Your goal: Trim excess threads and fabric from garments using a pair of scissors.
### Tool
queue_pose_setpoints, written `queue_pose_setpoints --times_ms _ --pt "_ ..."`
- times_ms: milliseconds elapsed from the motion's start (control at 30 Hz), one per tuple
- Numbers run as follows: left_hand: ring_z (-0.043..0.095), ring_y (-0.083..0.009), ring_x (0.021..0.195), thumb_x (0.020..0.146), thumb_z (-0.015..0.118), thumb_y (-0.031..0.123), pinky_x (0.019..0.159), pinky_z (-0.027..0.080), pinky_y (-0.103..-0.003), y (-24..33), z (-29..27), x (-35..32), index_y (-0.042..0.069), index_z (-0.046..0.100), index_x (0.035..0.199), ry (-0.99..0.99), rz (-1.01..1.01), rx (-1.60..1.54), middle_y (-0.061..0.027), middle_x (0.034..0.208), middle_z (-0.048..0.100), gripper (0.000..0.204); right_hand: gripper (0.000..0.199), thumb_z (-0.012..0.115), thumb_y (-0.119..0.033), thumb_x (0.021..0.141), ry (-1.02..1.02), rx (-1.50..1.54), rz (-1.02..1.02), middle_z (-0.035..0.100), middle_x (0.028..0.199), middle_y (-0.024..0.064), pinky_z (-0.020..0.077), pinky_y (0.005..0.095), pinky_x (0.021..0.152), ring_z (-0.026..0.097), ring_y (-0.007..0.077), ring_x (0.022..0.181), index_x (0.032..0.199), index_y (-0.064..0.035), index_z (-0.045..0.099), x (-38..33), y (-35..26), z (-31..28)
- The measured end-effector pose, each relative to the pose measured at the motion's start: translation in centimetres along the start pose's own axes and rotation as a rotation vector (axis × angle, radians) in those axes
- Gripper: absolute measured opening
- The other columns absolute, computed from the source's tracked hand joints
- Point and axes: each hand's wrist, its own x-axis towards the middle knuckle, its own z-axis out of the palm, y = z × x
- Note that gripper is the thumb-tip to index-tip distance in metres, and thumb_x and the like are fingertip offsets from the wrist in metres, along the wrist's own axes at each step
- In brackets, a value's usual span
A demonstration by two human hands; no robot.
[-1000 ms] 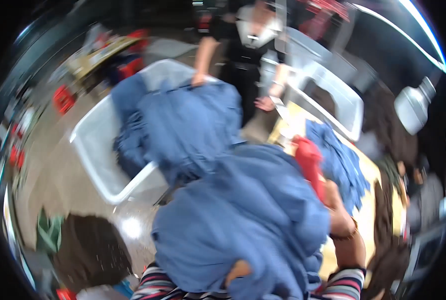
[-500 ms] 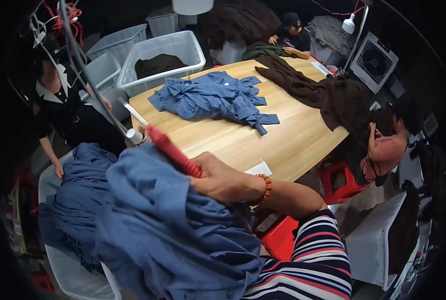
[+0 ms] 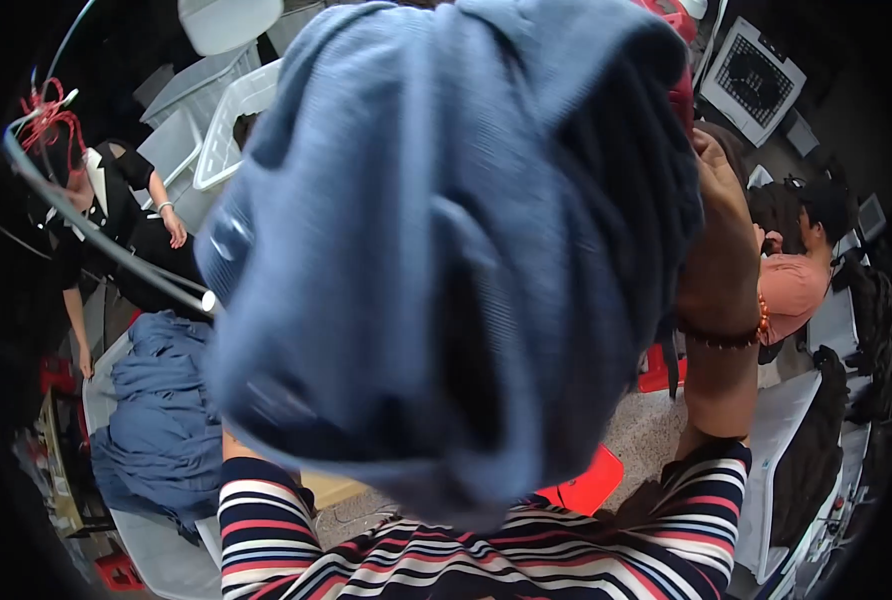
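Note:
A blue knit garment (image 3: pixel 446 250), blurred by motion, is held up close in front of me and fills the middle of the head view. At its right edge my right hand (image 3: pixel 723 190) is closed, with an orange bead bracelet on the wrist. Just above its fingers shows a red plastic tool (image 3: pixel 678 95), mostly covered by the cloth; earlier its ribbed handle was in this hand. My left forearm in its striped sleeve rises at the lower left, and the hand itself is hidden behind the garment.
A pale bin heaped with blue garments (image 3: pixel 161 420) stands at my left, beside a person in black (image 3: pixel 116 200). On the right sit a person in pink (image 3: pixel 796 285) and a white bin (image 3: pixel 781 480) with dark cloth. A red stool (image 3: pixel 591 480) is below. The garment covers most of the table.
The blue garment and my right hand have gone up and to the right. My left sleeve has come into view. The garment now hides the tabletop and the clothes on it.

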Motion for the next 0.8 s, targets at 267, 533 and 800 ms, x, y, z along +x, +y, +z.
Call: queue_pose_setpoints --times_ms 267,533,800 --pt "0.053 -0.0153 0.115 0.095 0.053 0.027 0.098 0.043 -0.03 -2.4 -7.1 8.7 -0.003 0.044 0.134 0.064 -0.057 0.077 -0.0086 0.126 0.055 0.05 0.027 0.062 -0.028 0.089 0.171 -0.233 0.525 0.044 0.06 -0.006 0.0348 0.0269 0.047 0.044 0.0046 0.057 0.078 -0.0051 0.054 -0.9 16.5 -2.9" --pt "0.053 -0.039 0.117 0.066 0.072 0.044 0.1 0.042 -0.038 -22.9 -11.9 15.0 -0.015 0.04 0.129 0.345 -0.271 0.296 -0.0332 0.126 0.051 0.092 0.031 0.065 -0.022 0.088 0.278 -0.194 0.922 0.044 0.058 -0.0056 0.0289 0.0296 0.047 0.037 0.0071 0.052 0.063 -0.0103 0.052 -10.3 44.5 -2.4" --pt "0.055 -0.0366 0.112 0.071 0.071 0.036 0.098 0.042 -0.048 -15.8 -9.4 17.1 0.0 0.051 0.119 0.471 -0.557 0.853 -0.0217 0.118 0.057 0.063 0.029 0.066 -0.022 0.087 0.289 0.013 1.143 0.048 0.058 -0.0034 0.029 0.0292 0.044 0.042 0.0095 0.049 0.063 -0.0116 0.054 -7.7 45.5 -1.5"
